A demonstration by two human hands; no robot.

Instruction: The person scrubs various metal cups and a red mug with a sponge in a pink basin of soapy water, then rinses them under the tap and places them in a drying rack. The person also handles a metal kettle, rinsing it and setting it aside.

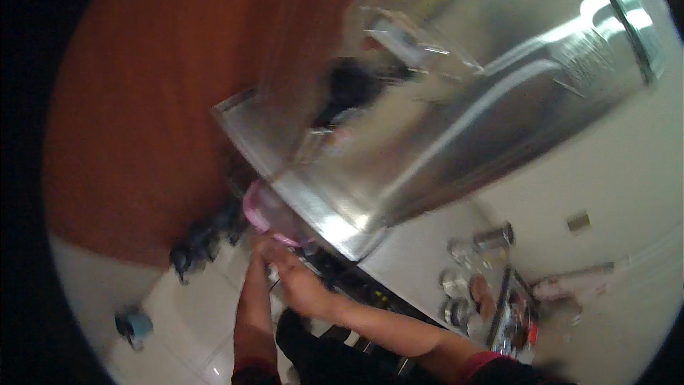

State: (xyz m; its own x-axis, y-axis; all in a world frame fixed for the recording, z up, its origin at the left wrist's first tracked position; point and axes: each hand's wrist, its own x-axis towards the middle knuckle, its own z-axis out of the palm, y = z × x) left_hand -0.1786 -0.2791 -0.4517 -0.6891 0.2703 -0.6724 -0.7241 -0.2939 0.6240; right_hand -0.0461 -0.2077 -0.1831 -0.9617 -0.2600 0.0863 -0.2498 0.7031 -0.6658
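A clear container with a pink rim (253, 208) is in my two hands, beneath the corner of a large shiny metal panel (342, 230). My left hand (262, 246) is at the container's near edge. Close beside it, my right hand (291, 270) is on the same edge, the two hands almost touching. Blur hides the exact finger positions and whatever the container may hold.
A pale countertop (411, 256) extends to the right, with a metal cup (494, 235), several jars (454, 280) and a tray (507, 310) of small items. On the left are a brown panel (144, 133) and a blue pail-like object (134, 326) on the tiled floor (187, 321).
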